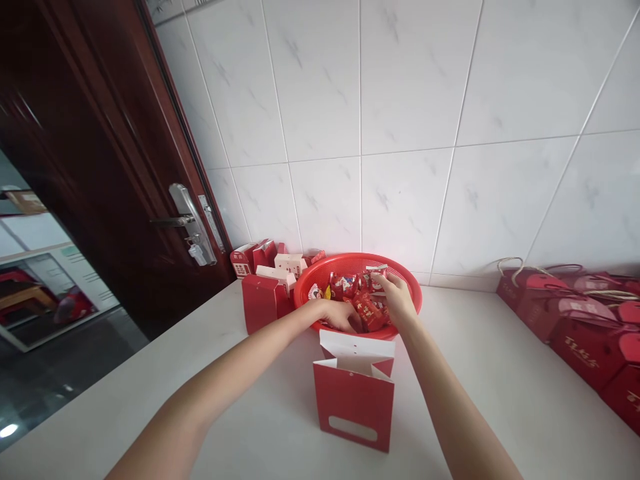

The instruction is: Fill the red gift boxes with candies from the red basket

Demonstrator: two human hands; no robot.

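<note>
A red plastic basket [413, 283] with perforated sides stands against the wall, holding wrapped candy packets [344, 285], mostly red. Both hands reach into it. My left hand [340, 315] is low at the front, its fingers curled down beside a red packet [369, 312]; what they grip is hidden. At the right side, my right hand [397, 297] pinches a red-and-white candy packet [376, 273] between thumb and fingers. In front of the basket, between my forearms, a red paper gift box [354, 407] stands upright with its white-lined top open and an oval window low on its front.
Several red and pale small boxes [260, 300] stand left of the basket. Rows of red gift boxes with cord handles [575, 340] line the right side of the white tabletop [240, 427]. A dark wooden door [115, 133] with a metal handle stands at left, beside the tiled wall [410, 207].
</note>
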